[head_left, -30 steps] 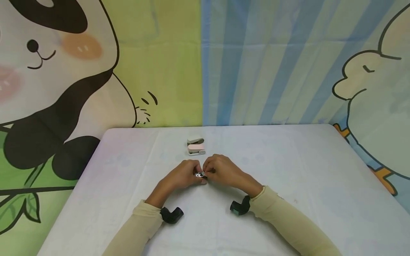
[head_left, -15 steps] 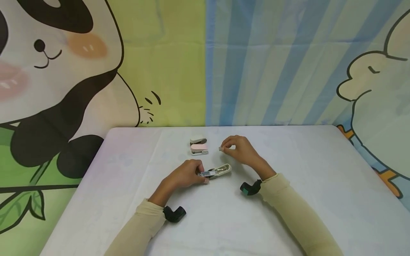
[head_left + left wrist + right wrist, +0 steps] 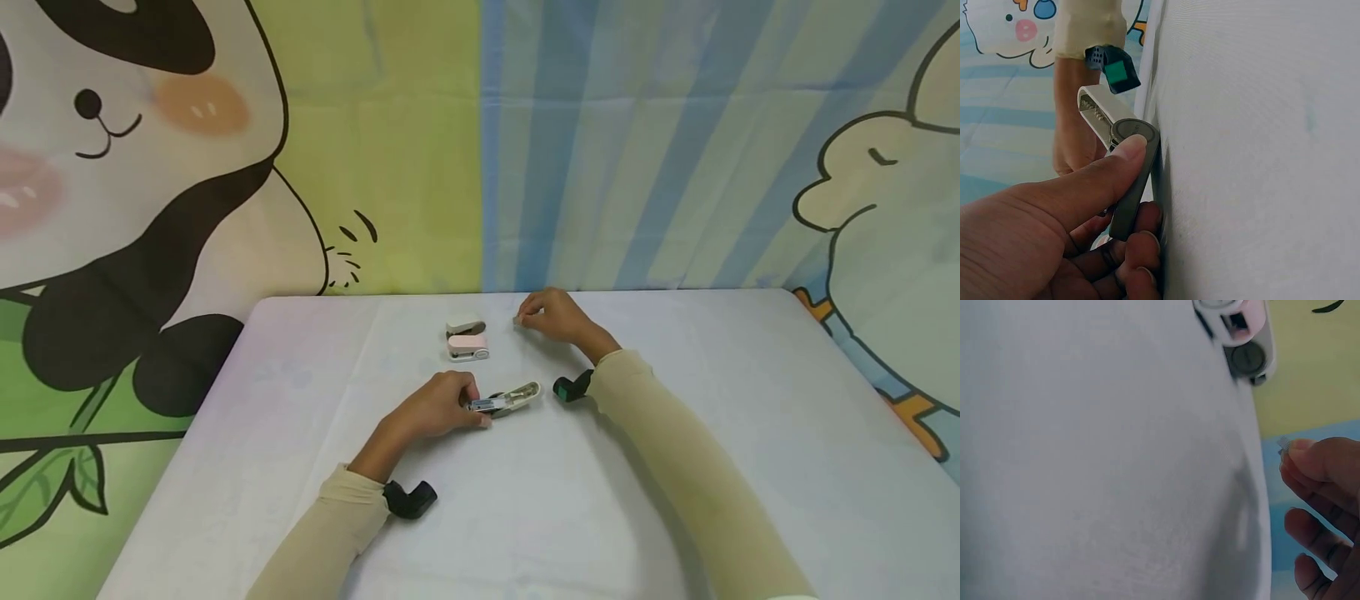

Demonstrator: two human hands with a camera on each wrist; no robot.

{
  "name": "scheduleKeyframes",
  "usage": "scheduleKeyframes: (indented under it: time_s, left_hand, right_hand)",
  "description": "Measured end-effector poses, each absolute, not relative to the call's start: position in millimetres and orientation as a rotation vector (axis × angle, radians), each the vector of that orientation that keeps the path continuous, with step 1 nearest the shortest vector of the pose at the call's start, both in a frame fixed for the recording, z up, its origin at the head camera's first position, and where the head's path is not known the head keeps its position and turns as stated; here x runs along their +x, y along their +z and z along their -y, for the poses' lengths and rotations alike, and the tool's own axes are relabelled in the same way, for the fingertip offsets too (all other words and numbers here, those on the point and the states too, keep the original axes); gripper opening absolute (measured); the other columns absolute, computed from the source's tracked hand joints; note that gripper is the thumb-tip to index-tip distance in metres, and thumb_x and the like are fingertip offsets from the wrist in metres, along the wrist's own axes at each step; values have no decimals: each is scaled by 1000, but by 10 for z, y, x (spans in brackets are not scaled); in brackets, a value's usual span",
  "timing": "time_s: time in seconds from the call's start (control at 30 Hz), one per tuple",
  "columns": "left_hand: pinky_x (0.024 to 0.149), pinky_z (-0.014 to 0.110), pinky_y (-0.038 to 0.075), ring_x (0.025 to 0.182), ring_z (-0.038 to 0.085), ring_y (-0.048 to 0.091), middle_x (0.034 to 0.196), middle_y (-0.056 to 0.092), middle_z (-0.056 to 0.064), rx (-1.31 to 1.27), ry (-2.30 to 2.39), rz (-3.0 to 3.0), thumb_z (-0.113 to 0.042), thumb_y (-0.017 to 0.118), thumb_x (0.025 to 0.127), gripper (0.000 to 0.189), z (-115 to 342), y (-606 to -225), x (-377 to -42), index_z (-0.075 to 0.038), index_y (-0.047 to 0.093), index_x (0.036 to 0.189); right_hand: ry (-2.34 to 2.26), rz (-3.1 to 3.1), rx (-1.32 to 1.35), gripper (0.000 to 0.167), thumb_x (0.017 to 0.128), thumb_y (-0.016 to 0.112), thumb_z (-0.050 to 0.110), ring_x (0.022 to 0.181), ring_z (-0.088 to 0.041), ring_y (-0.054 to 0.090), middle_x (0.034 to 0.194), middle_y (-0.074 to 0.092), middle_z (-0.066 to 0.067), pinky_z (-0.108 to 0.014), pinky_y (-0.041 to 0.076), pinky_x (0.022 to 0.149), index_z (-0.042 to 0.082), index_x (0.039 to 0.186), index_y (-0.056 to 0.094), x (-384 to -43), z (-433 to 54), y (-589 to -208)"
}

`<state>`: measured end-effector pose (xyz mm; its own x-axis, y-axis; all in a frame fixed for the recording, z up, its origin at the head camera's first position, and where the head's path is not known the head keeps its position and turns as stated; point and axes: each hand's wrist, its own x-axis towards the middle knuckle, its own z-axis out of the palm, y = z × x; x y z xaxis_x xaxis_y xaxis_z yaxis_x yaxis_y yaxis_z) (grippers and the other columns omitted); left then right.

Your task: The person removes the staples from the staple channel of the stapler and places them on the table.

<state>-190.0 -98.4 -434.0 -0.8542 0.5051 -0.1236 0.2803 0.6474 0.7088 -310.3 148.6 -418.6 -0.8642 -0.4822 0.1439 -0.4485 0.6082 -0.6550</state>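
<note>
My left hand (image 3: pixel 438 407) grips an opened stapler (image 3: pixel 516 400) with a white top and a dark grey base, low over the table. In the left wrist view the thumb presses on the round hinge of the stapler (image 3: pixel 1130 181), and its white cover stands swung away from the base. Farther back, my right hand (image 3: pixel 558 315) pinches a small strip of staples (image 3: pixel 1284 444) between thumb and index finger, above the table. The other right fingers are loosely bent. Left of that hand stand a pink stapler (image 3: pixel 468 347) and a white-and-dark stapler (image 3: pixel 467 326), side by side.
A white cloth covers the table (image 3: pixel 675 467). Behind its back edge hangs a cartoon-printed curtain (image 3: pixel 405 167). Each sleeve carries a black wrist camera, the left camera (image 3: pixel 409 500) near the front and the right camera (image 3: pixel 573 387) farther back.
My right hand has drawn away from the stapler with the staple strip and moved toward the back of the table. The left hand still holds the opened stapler in nearly the same place.
</note>
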Motion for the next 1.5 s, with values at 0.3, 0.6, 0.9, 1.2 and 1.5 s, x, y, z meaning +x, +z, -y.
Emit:
scheduleKeyframes:
  time_s: [0.3,0.6,0.9,1.2,1.5]
  left_hand:
    - [60,30,42,68,13,50,78,59,0,622,1043,-2534,-27,84,78,30,938,-4330,-1891,-10,62,88]
    - [59,29,40,66,13,48,74,55,0,616,1052,-2541,-27,85,77,31,939,-4332,-1882,-10,61,88]
    - [58,29,39,67,13,47,75,55,1,615,1055,-2541,-27,85,77,32,935,-4354,-1886,-9,61,88]
    - [57,30,39,64,13,47,73,55,2,562,1045,-2541,-27,85,77,32,966,-4337,-1891,-10,61,88]
    - [56,29,38,62,13,46,70,55,1,569,1067,-2539,-26,85,76,32,970,-4342,-1902,-9,61,86]
  right_hand:
    - [-927,-2762,-737,16,91,67,4,98,-27,61,101,69,-10,-37,46,77,4,79,77,-3212,-1575,-4271]
    - [-628,-2817,-826,13,90,71,12,82,-21,60,98,69,-7,-37,44,74,9,78,75,-3206,-1601,-4166]
    - [-602,-2829,-687,9,90,72,14,77,-18,55,90,67,-4,-34,44,69,9,85,76,-3191,-1664,-4202]
    - [-768,-2732,-915,13,93,68,21,78,-13,59,89,67,2,-34,48,70,10,97,75,-2986,-1688,-4142]
    - [-860,-2327,-1103,30,91,71,31,88,-14,62,98,68,5,-34,49,79,10,112,72,-2597,-1536,-3953]
